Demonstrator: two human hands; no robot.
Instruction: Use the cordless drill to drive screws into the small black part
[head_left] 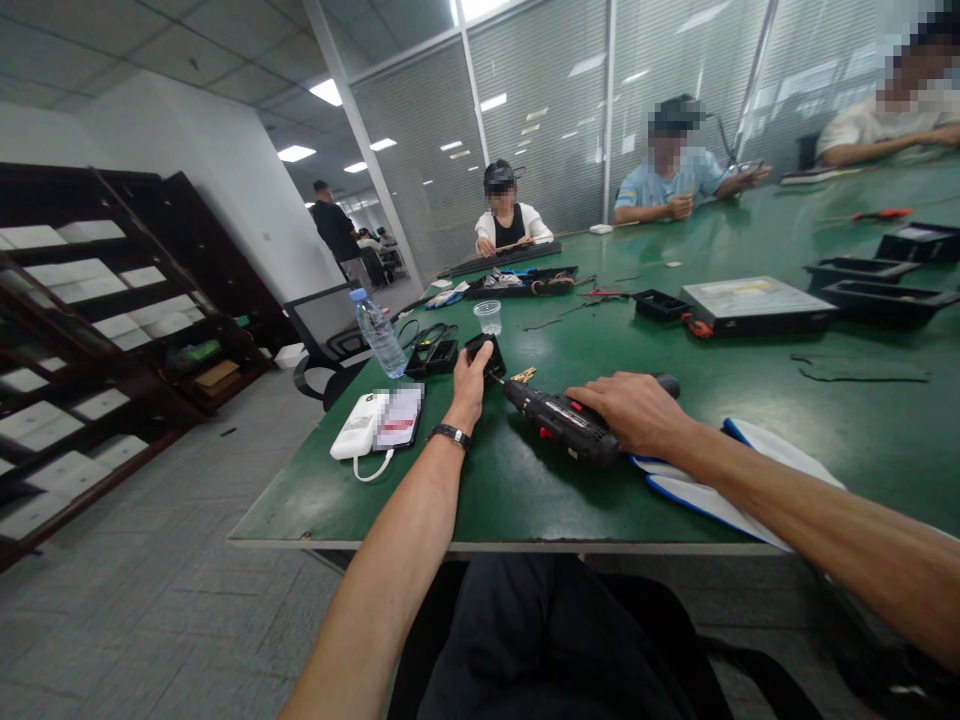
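My right hand (634, 410) lies over the body of a black electric screwdriver (559, 422) with red markings, fingers wrapped on it, resting on the green table (525, 500). My left hand (471, 378), with a dark band at the wrist, is closed on a small black part (486, 352) at the tool's tip. Next to the tip lies a small brass-coloured piece (524, 375).
A white power bank with cable (356, 430) and a phone (399, 416) lie to the left, a water bottle (379, 333) and plastic cup (487, 316) behind. A flat grey device (754, 303) and black trays (885, 300) sit to the right. Other people sit at the far side.
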